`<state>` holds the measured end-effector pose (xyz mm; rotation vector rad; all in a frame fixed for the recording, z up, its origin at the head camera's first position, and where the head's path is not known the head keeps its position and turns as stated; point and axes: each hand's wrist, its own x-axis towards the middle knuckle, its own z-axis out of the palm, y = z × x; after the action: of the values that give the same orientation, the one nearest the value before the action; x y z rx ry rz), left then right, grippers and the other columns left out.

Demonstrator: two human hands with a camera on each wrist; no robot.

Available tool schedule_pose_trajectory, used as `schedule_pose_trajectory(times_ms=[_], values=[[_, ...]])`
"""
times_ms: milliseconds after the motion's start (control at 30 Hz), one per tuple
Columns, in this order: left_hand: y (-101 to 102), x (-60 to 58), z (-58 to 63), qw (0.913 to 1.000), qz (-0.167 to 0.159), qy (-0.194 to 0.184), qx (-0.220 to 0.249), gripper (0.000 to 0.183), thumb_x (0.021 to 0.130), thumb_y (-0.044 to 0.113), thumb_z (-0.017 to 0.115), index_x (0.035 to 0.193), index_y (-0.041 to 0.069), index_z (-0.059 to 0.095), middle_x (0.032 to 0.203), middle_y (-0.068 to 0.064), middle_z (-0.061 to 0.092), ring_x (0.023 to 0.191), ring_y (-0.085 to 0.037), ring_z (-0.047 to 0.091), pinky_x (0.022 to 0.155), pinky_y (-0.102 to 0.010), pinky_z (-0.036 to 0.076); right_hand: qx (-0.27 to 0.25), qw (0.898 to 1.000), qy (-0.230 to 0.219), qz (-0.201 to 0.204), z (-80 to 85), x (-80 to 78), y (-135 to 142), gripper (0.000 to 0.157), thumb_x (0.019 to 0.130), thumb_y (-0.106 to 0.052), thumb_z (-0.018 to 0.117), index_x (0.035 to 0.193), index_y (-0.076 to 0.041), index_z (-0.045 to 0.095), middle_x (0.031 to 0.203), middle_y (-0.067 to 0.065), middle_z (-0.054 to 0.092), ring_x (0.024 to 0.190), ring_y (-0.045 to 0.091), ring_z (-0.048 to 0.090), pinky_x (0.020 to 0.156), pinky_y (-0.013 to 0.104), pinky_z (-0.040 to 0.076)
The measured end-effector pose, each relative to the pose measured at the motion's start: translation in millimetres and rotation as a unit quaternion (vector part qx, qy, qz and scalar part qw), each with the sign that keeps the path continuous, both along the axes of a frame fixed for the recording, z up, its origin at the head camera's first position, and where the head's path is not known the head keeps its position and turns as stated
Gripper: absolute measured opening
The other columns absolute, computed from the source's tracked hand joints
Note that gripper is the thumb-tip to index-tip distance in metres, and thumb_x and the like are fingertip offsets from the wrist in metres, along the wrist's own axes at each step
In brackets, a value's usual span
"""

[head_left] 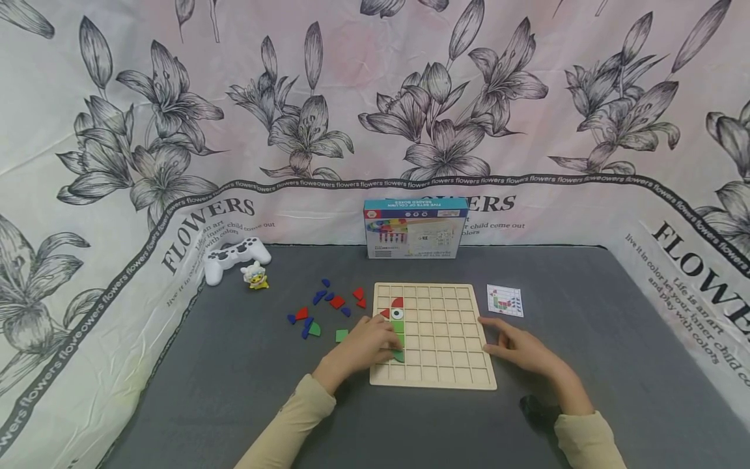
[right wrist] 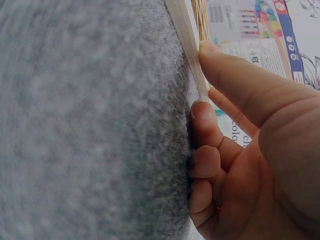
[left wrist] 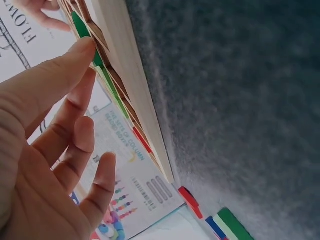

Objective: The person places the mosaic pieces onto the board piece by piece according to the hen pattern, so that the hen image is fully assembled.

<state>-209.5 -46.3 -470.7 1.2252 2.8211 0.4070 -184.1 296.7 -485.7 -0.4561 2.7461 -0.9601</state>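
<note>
"So, how does the board look?"

"It's a pale wooden grid board [head_left: 436,352], flat on the dark grey table [head_left: 199,384], ridged into square cells. Toward its left side sit a red quarter-circle [head_left: 398,302], a red triangle [head_left: 385,313] and a white eye tile [head_left: 397,314], with light green squares [head_left: 397,326] directly below the eye."

"And the left hand [head_left: 364,345]?"

"Over that same side, thumb and forefinger close together at a rounded dark green piece [head_left: 399,356] below the squares. The thumb touches it; whether the two pinch it, I can't tell. The other fingers are loosely bent and spread apart."

"The right hand [head_left: 518,346]?"

"Thumb and forefinger spread, both tips against the board's right edge, the remaining fingers curled underneath by the tabletop. It holds no piece."
</note>
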Motion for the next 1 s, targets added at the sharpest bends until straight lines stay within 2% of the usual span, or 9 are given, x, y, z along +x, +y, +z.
schedule_pose_trajectory(times_ms=[167,333,567,767,1000], values=[[3,0.5,1.6,0.9999,0.008,0.001,-0.007,0.013,0.080,0.022,0.072,0.091,0.029,0.074,0.092,0.012,0.063,0.091,-0.008,0.048,0.078,-0.030,0.037,-0.003,1.000,0.003,0.000,-0.5,-0.1,1,0.059,0.087,-0.034,0.064,0.137,-0.013,0.042,0.069,-0.003,0.047,0.054,0.005,0.038,0.050,0.022,0.033],[-2,1.2,0.6,0.9998,0.020,0.009,-0.004,0.013,0.081,0.022,0.070,0.091,0.030,0.073,0.095,0.013,0.063,0.093,-0.009,0.048,0.083,-0.036,0.039,-0.004,1.000,0.003,0.003,-1.5,-0.4,1,0.059,0.087,-0.035,0.063,0.138,-0.013,0.042,0.069,-0.003,0.047,0.054,0.005,0.038,0.050,0.022,0.033],[-28,1.4,1.4,0.9983,0.049,0.016,0.027,0.014,0.078,0.023,0.073,0.093,0.024,0.074,0.093,0.010,0.063,0.087,-0.011,0.047,0.083,-0.038,0.038,-0.007,1.000,-0.003,-0.002,-1.9,-0.8,1,0.060,0.086,-0.036,0.063,0.138,-0.014,0.042,0.069,-0.002,0.048,0.054,0.006,0.039,0.050,0.023,0.034],[-53,-2.7,-1.2,0.9954,0.091,0.015,0.026,0.021,0.076,0.025,0.075,0.097,0.023,0.072,0.095,0.009,0.062,0.088,-0.012,0.046,0.085,-0.040,0.037,-0.007,1.000,-0.001,0.000,-1.0,0.2,1,0.059,0.087,-0.035,0.063,0.137,-0.014,0.042,0.069,-0.002,0.048,0.054,0.005,0.038,0.050,0.022,0.034],[-75,-4.5,0.1,0.9920,0.124,0.008,0.027,0.024,0.073,0.026,0.077,0.097,0.023,0.072,0.097,0.007,0.063,0.090,-0.015,0.047,0.082,-0.041,0.037,-0.008,1.000,-0.001,0.000,-1.9,0.1,0,0.059,0.087,-0.034,0.063,0.138,-0.013,0.042,0.070,-0.002,0.048,0.054,0.005,0.038,0.050,0.022,0.034]])
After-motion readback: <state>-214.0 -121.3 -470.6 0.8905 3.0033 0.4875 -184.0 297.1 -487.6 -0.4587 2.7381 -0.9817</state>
